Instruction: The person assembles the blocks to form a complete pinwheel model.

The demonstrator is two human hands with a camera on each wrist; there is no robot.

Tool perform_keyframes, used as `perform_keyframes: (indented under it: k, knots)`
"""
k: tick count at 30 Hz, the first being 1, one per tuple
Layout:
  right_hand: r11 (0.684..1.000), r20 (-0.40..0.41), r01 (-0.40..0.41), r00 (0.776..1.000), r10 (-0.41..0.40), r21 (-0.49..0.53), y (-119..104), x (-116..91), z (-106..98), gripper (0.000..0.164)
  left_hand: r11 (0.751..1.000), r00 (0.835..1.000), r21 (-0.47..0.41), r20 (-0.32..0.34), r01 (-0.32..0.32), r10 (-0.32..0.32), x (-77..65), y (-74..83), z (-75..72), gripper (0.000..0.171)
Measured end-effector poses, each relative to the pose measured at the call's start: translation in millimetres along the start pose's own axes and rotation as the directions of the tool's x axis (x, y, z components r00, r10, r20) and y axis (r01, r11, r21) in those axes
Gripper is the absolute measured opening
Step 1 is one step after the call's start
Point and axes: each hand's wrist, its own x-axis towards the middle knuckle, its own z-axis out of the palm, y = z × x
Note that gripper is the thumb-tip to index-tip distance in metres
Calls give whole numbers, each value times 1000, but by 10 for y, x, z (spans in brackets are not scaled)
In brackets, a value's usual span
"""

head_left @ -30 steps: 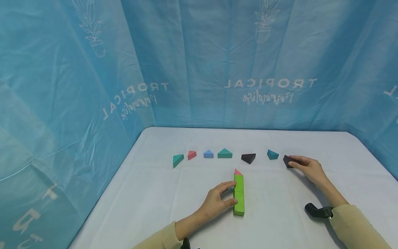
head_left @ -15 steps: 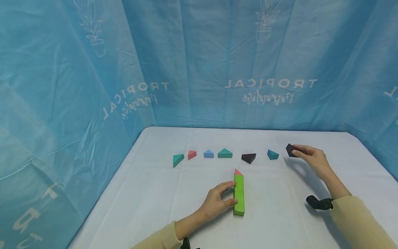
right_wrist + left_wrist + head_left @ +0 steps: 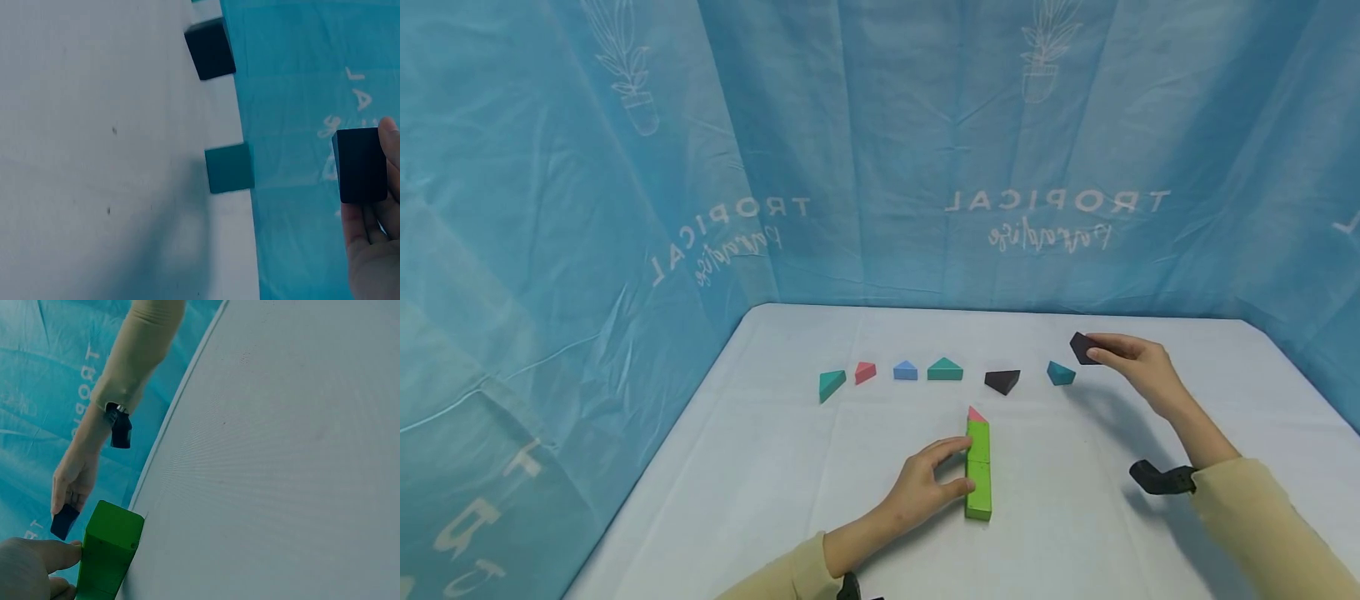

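My right hand point(image 3: 1138, 367) pinches a black triangular block point(image 3: 1082, 348) between thumb and fingers, raised over the far right of the table. In the right wrist view one flat side of this black block point(image 3: 362, 165) faces the camera. Two green oblong blocks point(image 3: 978, 467) lie end to end in the middle, with a small pink triangular block point(image 3: 976, 414) at their far end. My left hand point(image 3: 921, 487) rests at their left side, thumb by the nearer block and fingertips by the farther one. The left wrist view shows the thumb against the green block point(image 3: 109, 550).
Along the back lies a row of triangular blocks: a green one point(image 3: 831, 384), a red one point(image 3: 865, 372), a blue one point(image 3: 906, 371), a wider green one point(image 3: 944, 370), a black one point(image 3: 1002, 381) and a teal one point(image 3: 1061, 373). Blue curtains point(image 3: 880, 150) surround the white table point(image 3: 737, 450).
My right hand has lifted the black block off the table, away from me, then moved it slightly left toward the teal block. My left hand has kept its place by the green blocks.
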Motion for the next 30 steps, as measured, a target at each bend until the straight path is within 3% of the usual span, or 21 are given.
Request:
perform_keyframes:
  k: [7, 20, 30]
  knots:
    - [995, 66, 69, 995, -73, 68, -181, -21, 182, 53, 1000, 1000, 8, -5, -9, 9, 1, -7, -3, 53]
    - [980, 189, 91, 974, -124, 175, -394, -84, 550, 49, 1000, 1000, 3, 0, 19, -19, -6, 8, 9, 53]
    - [974, 231, 131, 957, -173, 185, -472, -63, 796, 45, 1000, 1000, 7, -4, 19, -19, -1, 23, 3, 53]
